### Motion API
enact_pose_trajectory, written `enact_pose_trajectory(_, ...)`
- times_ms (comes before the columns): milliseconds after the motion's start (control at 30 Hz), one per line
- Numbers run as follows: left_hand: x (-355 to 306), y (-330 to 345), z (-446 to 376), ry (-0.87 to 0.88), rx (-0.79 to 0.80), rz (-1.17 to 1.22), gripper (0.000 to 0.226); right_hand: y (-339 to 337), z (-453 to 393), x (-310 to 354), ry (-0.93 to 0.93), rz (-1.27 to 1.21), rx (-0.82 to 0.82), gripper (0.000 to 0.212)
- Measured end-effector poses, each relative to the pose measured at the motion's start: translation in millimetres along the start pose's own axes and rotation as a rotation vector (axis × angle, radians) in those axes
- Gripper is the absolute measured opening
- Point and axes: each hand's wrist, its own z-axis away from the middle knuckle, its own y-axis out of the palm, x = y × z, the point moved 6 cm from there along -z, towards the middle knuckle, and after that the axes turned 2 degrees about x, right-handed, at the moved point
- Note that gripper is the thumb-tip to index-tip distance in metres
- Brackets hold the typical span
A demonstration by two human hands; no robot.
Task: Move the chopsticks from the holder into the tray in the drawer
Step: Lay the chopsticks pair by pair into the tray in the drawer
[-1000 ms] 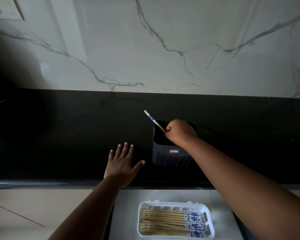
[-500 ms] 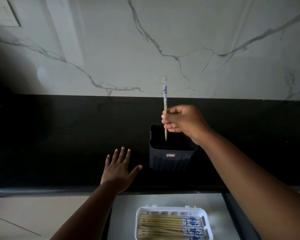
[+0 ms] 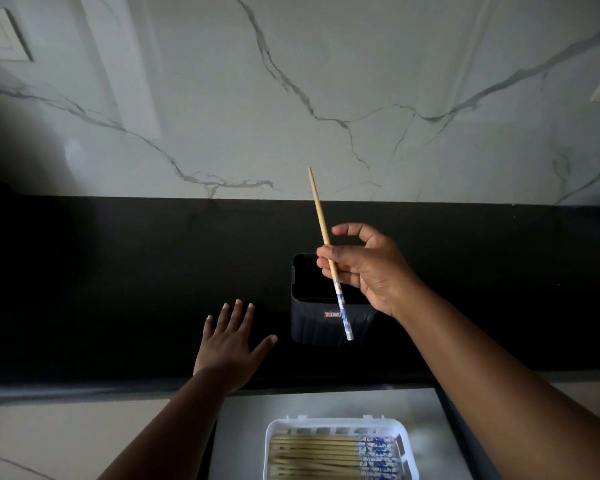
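Observation:
My right hand [image 3: 368, 268] pinches one wooden chopstick [image 3: 321, 220] with a blue-and-white patterned end, held above the holder; its thin tip points up and away, the patterned end down toward me. The dark square holder [image 3: 312, 323] stands on the black counter, and its inside looks dark. My left hand [image 3: 231, 344] rests flat on the counter left of the holder, fingers spread. Below, in the open drawer, a white tray [image 3: 340, 426] holds several chopsticks [image 3: 326, 455] lying side by side, patterned ends to the right.
The black counter [image 3: 118, 289] runs the full width under a white marbled wall [image 3: 326, 81]. The grey drawer floor [image 3: 243, 434] shows around the tray. A wall switch plate [image 3: 0, 34] sits at the upper left.
My right hand has lifted the chopstick out of the holder and flipped it, so the patterned end now points down. My left hand has stayed put on the counter.

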Motion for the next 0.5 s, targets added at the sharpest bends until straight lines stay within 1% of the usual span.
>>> enact_pose_trajectory(67,-0.4,0.0,0.1,0.001,0.0,0.005,0.092,5.1,6.7,-3.4,-0.008,0.017,0.079,0.042)
enact_pose_trajectory(100,-0.4,-0.3,0.0,-0.001,0.0,0.005,0.092,8.9,11.4,-6.0,-0.007,0.043,0.132,0.04)
enact_pose_trajectory(200,-0.4,-1.4,-0.3,-0.001,-0.003,0.003,0.089,17.9,29.3,-31.0,0.043,0.198,0.291,0.017)
enact_pose_trajectory(233,-0.3,-1.2,-0.5,-0.001,-0.001,0.005,0.088,17.8,36.7,-45.9,0.072,0.277,0.324,0.017)
enact_pose_trajectory(300,0.3,-0.6,-1.2,0.0,-0.004,0.006,0.087,9.3,51.0,-83.4,0.129,0.511,0.346,0.027)
enact_pose_trajectory(333,0.6,0.0,-1.6,-0.003,-0.005,0.002,0.086,1.2,58.9,-103.6,0.166,0.637,0.344,0.028)
enact_pose_trajectory(433,0.2,1.8,-2.3,0.003,0.002,-0.005,0.087,-27.5,84.3,-162.3,0.266,0.907,0.37,0.015)
enact_pose_trajectory(500,-0.2,1.5,-1.4,0.008,0.001,-0.006,0.088,-45.8,99.1,-197.4,0.303,1.041,0.371,0.017)
